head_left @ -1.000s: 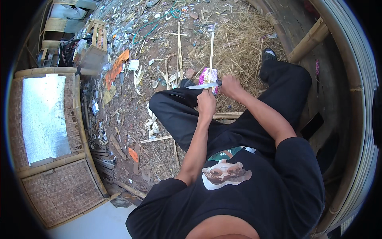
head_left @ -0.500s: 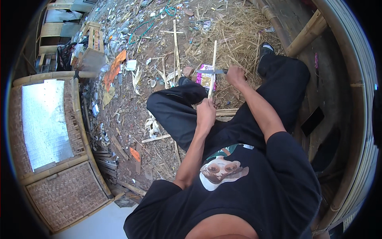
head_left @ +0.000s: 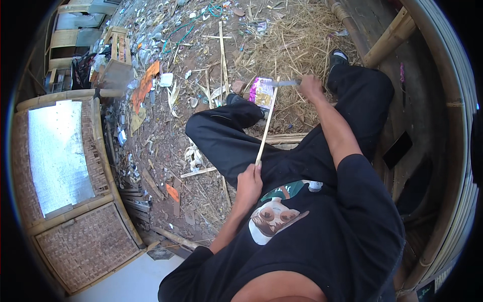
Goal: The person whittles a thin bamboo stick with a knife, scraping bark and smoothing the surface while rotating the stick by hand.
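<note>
Head view: my left hand [head_left: 250,182] is closed around the lower end of a long, narrow, pale strip of split wood or bamboo [head_left: 267,125], which runs from my fingers toward one o'clock. My right hand [head_left: 311,88] wraps the handle of a grey metal-bladed knife [head_left: 287,83]; its blade points to nine o'clock and crosses the strip near its far end, though I cannot tell whether they touch. At twelve o'clock from my left hand, a magenta, white and yellowish printed packet [head_left: 262,92] lies beside the strip's far part. Dry yellow straw [head_left: 302,50] spreads at twelve o'clock from my right hand; a flat black rectangular object [head_left: 397,150] rests at four o'clock.
</note>
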A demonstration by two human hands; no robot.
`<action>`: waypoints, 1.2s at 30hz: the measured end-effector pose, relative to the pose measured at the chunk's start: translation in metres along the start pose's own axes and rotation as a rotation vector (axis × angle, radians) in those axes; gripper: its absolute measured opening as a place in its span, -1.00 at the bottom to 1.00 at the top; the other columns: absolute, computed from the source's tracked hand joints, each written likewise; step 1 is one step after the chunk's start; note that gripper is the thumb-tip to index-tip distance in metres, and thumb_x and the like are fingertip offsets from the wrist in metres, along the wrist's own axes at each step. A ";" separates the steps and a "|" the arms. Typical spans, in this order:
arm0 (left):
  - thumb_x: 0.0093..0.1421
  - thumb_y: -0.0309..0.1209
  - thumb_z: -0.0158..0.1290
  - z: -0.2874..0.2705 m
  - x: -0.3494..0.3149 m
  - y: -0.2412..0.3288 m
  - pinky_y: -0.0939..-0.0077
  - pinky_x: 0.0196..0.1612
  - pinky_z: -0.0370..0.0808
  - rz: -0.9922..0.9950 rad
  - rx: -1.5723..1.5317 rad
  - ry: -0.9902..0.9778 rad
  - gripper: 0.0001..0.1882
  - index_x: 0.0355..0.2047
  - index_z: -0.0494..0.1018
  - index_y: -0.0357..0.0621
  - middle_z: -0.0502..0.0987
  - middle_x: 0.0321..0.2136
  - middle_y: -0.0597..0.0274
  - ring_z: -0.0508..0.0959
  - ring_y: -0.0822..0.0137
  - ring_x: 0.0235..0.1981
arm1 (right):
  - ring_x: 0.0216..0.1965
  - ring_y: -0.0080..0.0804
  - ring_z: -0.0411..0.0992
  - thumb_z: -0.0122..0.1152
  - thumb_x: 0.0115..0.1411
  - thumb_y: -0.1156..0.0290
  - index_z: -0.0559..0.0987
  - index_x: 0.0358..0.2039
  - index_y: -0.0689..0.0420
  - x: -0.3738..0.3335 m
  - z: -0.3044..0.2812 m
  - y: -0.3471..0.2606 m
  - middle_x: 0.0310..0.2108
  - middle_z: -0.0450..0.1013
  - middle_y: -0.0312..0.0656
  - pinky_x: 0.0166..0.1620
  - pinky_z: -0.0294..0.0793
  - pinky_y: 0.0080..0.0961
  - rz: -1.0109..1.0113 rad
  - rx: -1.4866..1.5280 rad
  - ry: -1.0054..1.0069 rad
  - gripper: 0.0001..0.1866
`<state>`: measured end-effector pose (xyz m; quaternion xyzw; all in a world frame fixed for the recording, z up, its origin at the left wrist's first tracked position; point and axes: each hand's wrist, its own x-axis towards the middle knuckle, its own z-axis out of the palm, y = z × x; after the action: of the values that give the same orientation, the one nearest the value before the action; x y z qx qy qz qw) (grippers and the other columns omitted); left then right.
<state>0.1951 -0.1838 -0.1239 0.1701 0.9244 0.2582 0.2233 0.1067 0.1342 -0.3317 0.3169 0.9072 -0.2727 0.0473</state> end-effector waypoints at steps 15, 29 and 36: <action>0.31 -0.22 -0.08 -0.009 0.014 -0.044 0.68 -0.71 0.05 -0.177 -0.308 -0.025 -0.68 -0.50 0.37 -0.18 0.23 -0.74 0.49 0.15 0.66 -0.76 | -0.17 0.02 0.49 0.18 -0.04 0.29 0.59 -0.33 0.25 0.005 -0.026 -0.021 -0.25 0.50 0.12 -0.12 0.48 -0.20 0.273 0.314 -0.069 -0.68; 0.26 -0.26 -0.11 0.041 0.165 0.006 0.23 -0.42 0.38 -0.030 -0.199 0.090 -0.61 -0.50 0.46 -0.39 0.48 -0.64 -0.11 0.53 0.03 -0.55 | -0.29 0.11 0.50 0.14 -0.09 0.35 0.57 -0.45 0.31 -0.066 -0.037 -0.084 -0.39 0.49 0.20 -0.17 0.50 -0.10 -0.180 0.189 -0.124 -0.74; 0.22 -0.34 -0.06 0.062 0.186 0.021 0.18 -0.32 0.42 0.018 -0.119 0.201 -0.70 -0.43 0.52 -0.37 0.51 -0.51 -0.22 0.54 -0.12 -0.41 | -0.27 0.17 0.48 0.18 -0.10 0.35 0.55 -0.43 0.32 -0.060 -0.018 -0.068 -0.37 0.48 0.24 -0.16 0.48 -0.06 -0.080 0.184 -0.184 -0.72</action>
<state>0.0735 -0.0618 -0.2207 0.1380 0.9236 0.3303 0.1370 0.1151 0.0663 -0.2695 0.2570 0.8821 -0.3845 0.0900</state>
